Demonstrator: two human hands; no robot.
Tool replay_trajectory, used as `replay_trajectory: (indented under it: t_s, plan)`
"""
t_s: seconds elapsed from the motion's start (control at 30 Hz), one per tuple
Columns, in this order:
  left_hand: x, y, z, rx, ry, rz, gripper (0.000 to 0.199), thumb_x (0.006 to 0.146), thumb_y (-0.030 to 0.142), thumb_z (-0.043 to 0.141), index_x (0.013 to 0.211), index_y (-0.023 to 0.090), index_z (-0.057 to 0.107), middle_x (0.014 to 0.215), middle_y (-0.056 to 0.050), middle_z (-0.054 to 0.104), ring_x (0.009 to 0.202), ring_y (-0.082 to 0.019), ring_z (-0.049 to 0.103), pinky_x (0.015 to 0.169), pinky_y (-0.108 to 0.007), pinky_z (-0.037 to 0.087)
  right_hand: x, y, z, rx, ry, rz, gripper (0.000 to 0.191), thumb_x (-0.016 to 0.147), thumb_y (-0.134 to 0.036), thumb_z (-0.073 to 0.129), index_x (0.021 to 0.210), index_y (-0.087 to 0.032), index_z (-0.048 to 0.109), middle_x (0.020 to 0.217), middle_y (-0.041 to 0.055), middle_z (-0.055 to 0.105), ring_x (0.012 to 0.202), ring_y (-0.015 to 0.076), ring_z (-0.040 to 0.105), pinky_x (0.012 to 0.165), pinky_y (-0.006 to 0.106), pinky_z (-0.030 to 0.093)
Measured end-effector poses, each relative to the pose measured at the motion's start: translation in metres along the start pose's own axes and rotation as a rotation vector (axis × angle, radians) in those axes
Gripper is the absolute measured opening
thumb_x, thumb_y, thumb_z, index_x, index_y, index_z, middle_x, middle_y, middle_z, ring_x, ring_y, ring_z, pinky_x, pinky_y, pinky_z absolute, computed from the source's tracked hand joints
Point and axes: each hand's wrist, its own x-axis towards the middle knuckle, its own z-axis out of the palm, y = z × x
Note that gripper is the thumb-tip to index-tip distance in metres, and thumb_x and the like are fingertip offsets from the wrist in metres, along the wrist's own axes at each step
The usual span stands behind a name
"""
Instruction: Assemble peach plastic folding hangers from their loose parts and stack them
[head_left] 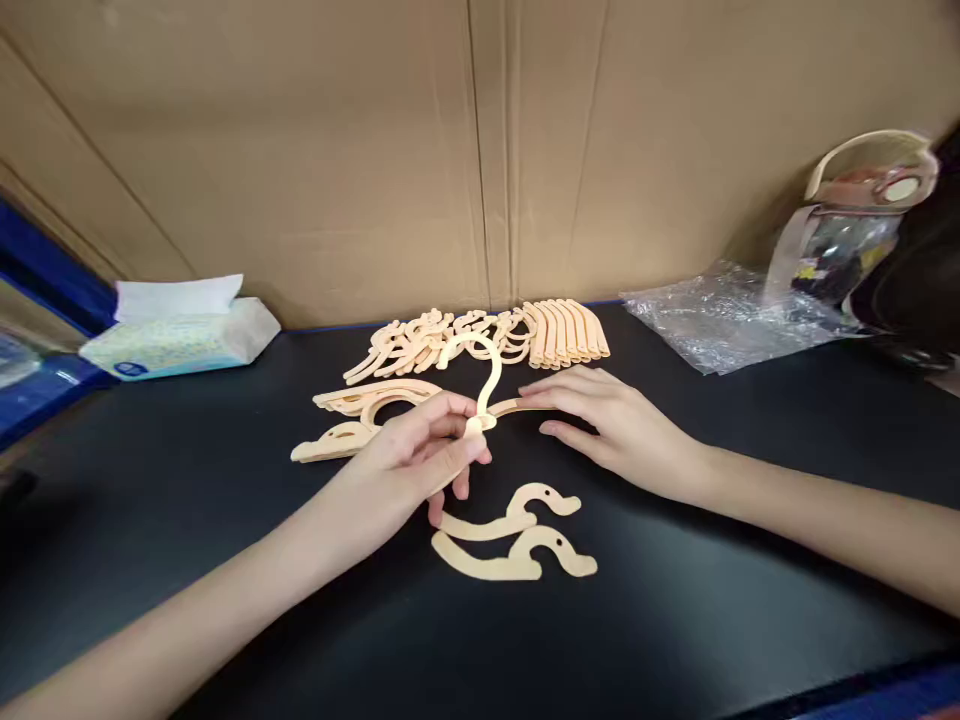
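One pale hook (493, 376) rises from the joint pinched between my left hand's (412, 445) thumb and fingers, its arm (507, 407) running right to my right hand's (630, 425) half-spread fingers, their hold too hidden to tell, over the black table (675, 600).

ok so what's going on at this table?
Someone's left hand pinches a cream hook near its base, while the right hand touches a curved arm beside it. On the black table, loose flat pieces lie in front, with a jumbled pile and a neat row behind.
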Motion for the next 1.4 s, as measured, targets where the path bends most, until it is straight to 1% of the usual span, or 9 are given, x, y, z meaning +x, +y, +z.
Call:
replay_trajectory:
  t_s: [0.1,0.17,0.27,0.4,0.5,0.63,0.8,1.0,1.4]
  plan:
    - [-0.001,0.008,0.002,-0.002,0.062,-0.065,0.026,0.086,0.046,0.060,0.088,0.020,0.058,0.083,0.002,0.062,0.065,-0.010,0.055,0.048,-0.016,0.050,-0.001,0.001,0.001,-0.007,0.014,0.042,0.020,0.095,-0.017,0.045,0.108,-0.019,0.060,0.107,0.0057,0.064,0.101,0.0200,0.058,0.088,0.037,0.048]
    - [-0.002,0.010,0.003,-0.006,0.099,-0.111,0.026,0.083,0.046,0.064,0.085,0.019,0.062,0.085,0.001,0.063,0.072,-0.011,0.058,0.058,-0.017,0.053,-0.002,0.001,0.002,-0.004,0.025,0.041,0.021,0.095,-0.015,0.042,0.106,-0.018,0.059,0.102,0.0066,0.063,0.097,0.0200,0.059,0.085,0.036,0.049]
    - [-0.001,0.008,0.001,-0.022,0.131,-0.174,0.025,0.079,0.044,0.070,0.087,0.021,0.068,0.086,0.001,0.067,0.084,-0.013,0.061,0.079,-0.022,0.051,-0.003,0.001,0.003,0.013,0.031,0.007,0.025,0.094,-0.009,0.037,0.107,-0.017,0.057,0.101,0.0074,0.062,0.097,0.0196,0.057,0.084,0.035,0.049]
    - [-0.001,0.004,-0.002,-0.077,0.181,-0.213,0.025,0.077,0.042,0.072,0.089,0.021,0.069,0.093,-0.001,0.072,0.091,-0.015,0.064,0.088,-0.025,0.048,-0.004,-0.001,0.001,0.068,0.047,0.018,0.024,0.093,-0.007,0.037,0.107,-0.016,0.055,0.102,0.0068,0.060,0.096,0.0168,0.056,0.083,0.030,0.047]
    - [-0.001,0.004,-0.002,-0.065,0.168,-0.214,0.025,0.076,0.042,0.073,0.088,0.021,0.069,0.093,0.000,0.072,0.090,-0.015,0.064,0.084,-0.024,0.049,-0.004,-0.004,-0.001,0.079,0.057,0.044,0.016,0.096,-0.021,0.042,0.102,-0.016,0.056,0.095,0.0045,0.062,0.086,0.0153,0.056,0.077,0.029,0.044]
    - [-0.002,0.007,0.000,-0.056,0.163,-0.207,0.023,0.076,0.041,0.073,0.089,0.022,0.069,0.089,0.001,0.069,0.085,-0.014,0.063,0.074,-0.020,0.051,-0.004,-0.008,-0.004,0.017,0.035,0.000,0.021,0.094,-0.034,0.051,0.088,-0.017,0.061,0.075,-0.0002,0.061,0.072,0.0141,0.050,0.069,0.029,0.037]
    - [0.000,0.007,0.002,-0.054,0.125,-0.166,0.022,0.079,0.037,0.071,0.098,0.026,0.070,0.092,0.002,0.068,0.085,-0.012,0.063,0.068,-0.016,0.051,-0.005,-0.010,-0.003,-0.049,0.022,-0.050,0.019,0.094,-0.033,0.053,0.095,-0.019,0.066,0.073,-0.0016,0.062,0.072,0.0138,0.047,0.068,0.029,0.031]
    - [0.001,0.007,0.001,-0.064,0.118,-0.189,0.024,0.079,0.038,0.072,0.100,0.026,0.070,0.083,0.002,0.069,0.080,-0.011,0.062,0.067,-0.015,0.051,-0.006,-0.008,0.001,-0.170,0.054,-0.124,0.024,0.095,-0.033,0.051,0.102,-0.018,0.068,0.074,0.0006,0.063,0.073,0.0152,0.047,0.067,0.030,0.030]
    - [-0.001,0.009,0.002,-0.085,0.055,-0.203,0.031,0.078,0.041,0.072,0.103,0.023,0.067,0.073,0.001,0.068,0.068,-0.010,0.059,0.058,-0.017,0.052,-0.007,-0.012,0.002,-0.304,0.163,-0.210,0.024,0.095,-0.029,0.051,0.099,-0.014,0.070,0.073,0.0019,0.063,0.073,0.0163,0.048,0.067,0.031,0.030]
